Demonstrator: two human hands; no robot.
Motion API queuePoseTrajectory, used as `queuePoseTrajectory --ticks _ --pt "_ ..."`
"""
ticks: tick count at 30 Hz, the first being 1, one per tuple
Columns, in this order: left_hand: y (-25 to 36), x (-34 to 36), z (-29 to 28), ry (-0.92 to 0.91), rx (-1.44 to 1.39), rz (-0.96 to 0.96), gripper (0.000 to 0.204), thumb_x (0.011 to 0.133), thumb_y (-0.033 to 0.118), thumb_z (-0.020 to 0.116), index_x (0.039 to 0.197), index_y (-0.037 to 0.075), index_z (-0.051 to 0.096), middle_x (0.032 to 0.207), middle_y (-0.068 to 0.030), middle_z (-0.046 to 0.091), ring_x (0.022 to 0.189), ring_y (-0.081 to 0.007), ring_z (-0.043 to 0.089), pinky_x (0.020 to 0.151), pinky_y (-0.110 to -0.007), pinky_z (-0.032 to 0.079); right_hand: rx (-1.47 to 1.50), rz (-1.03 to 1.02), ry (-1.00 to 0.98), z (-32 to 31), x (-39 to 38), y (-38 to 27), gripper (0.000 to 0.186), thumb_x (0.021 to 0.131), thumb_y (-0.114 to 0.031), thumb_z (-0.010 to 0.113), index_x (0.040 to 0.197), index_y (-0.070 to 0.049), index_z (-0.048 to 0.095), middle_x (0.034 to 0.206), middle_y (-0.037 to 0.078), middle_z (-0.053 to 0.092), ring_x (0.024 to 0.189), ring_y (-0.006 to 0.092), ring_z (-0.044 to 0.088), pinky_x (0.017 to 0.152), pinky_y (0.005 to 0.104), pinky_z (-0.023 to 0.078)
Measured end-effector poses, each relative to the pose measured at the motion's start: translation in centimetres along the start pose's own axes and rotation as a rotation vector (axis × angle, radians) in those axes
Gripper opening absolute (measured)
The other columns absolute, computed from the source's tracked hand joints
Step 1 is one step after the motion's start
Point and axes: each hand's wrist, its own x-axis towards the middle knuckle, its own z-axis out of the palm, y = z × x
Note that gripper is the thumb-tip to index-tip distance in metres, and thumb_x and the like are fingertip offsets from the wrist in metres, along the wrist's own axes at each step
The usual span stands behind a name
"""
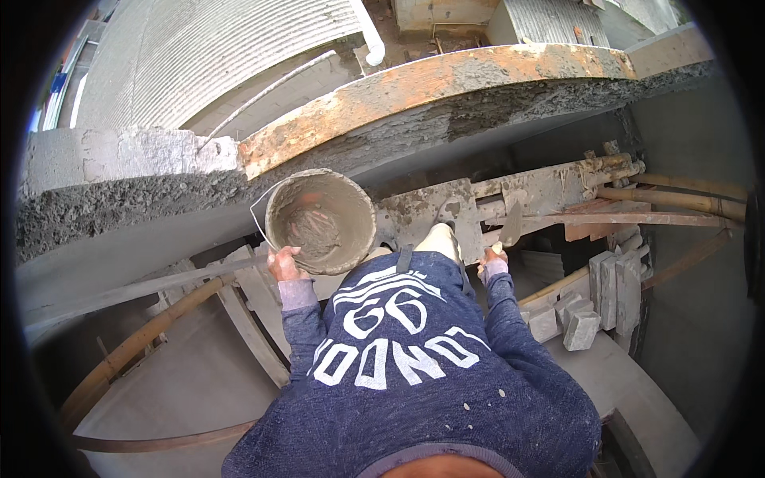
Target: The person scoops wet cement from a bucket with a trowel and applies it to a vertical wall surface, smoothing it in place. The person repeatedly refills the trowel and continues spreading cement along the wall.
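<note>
My left hand (285, 264) grips the near left rim of a mortar-crusted bucket (362, 209), its fingers closed on the edge. Wet grey mortar (312, 229) lies in the bottom of the bucket, and a thin wire handle (256, 213) hangs over its left side. In my right hand (495, 260), closed round the handle, is a trowel (512, 226) with its grey blade pointing away from me. The trowel is apart from the bucket, over the scaffold boards to its right.
Mortar-stained scaffold boards (550, 191) lie under my feet, with bamboo poles (677, 201) at the right. Beyond them runs a wall edged by a long wooden board (446, 76). Several grey blocks (607, 291) are stacked at right. A corrugated roof (215, 60) lies past the wall.
</note>
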Motion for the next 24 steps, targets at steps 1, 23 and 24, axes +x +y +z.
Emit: queuePoseTrajectory --ticks 1,23,24 --pt "-1.3 1.2 -1.7 -0.02 -0.024 0.01 0.041 0.062 -0.002 0.05 0.103 -0.003 0.058 0.108 -0.0152 0.062 0.095 -0.0266 0.061 0.083 -0.038 0.052 -0.068 0.082 -0.013 -0.4 -1.8 2.6 0.02 0.079 -0.018 0.065 0.082 -0.008 0.049 0.056 0.008 0.052 0.039 0.0206 0.049 0.033 0.0366 0.038" --pt "0.8 4.0 -10.2 0.055 -0.262 0.162 0.06 0.061 -0.006 0.049 0.12 -0.004 0.055 0.107 -0.0118 0.063 0.093 -0.0222 0.063 0.083 -0.032 0.052 -1.16 -1.369 -0.666 11.7 -24.1 -18.4 0.054 0.073 -0.022 0.07 0.121 -0.005 0.052 0.107 0.018 0.064 0.096 0.0368 0.063 0.082 0.0426 0.05" --pt "1.0 3.9 -10.2 0.029 -0.238 0.147 0.061 0.061 -0.005 0.049 0.122 -0.004 0.055 0.108 -0.012 0.063 0.095 -0.0213 0.062 0.084 -0.032 0.052 -1.283 -1.458 -0.636 13.9 -26.1 -19.0 0.055 0.072 -0.02 0.07 0.123 -0.006 0.051 0.108 0.018 0.064 0.096 0.0362 0.063 0.081 0.0422 0.051"
